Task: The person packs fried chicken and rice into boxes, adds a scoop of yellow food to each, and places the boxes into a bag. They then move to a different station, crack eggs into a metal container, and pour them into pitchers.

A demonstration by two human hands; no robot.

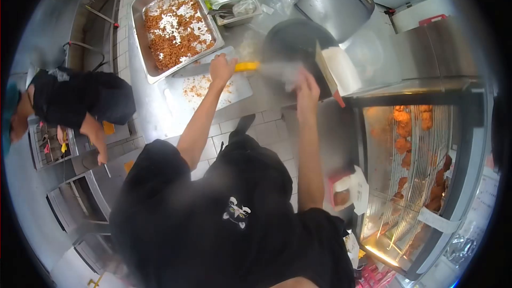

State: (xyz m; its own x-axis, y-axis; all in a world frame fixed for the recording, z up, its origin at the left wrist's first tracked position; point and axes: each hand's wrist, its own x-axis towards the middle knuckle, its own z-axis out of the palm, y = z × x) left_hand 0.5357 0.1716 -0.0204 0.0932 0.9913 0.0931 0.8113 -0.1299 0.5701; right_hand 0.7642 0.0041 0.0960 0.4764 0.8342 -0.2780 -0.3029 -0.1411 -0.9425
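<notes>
My left hand (222,69) is closed on a knife, whose yellow handle (247,66) points right and whose wide blade (193,70) points left. The knife is over a white cutting board (242,86) with brown crumbs. My right hand (308,88), fingers pressed together, holds a thin whitish sheet (285,70), blurred, just right of the handle. Behind the sheet is a round dark container (288,37). A deep metal tray (140,40) with chopped brown food stands beyond the board.
A small metal container (240,20) stands behind the board. Right of my right hand is a box with white paper (341,69). A lit glass cabinet (362,101) with fried food stands at the right. Another person (80,96) is at the left, near a fryer.
</notes>
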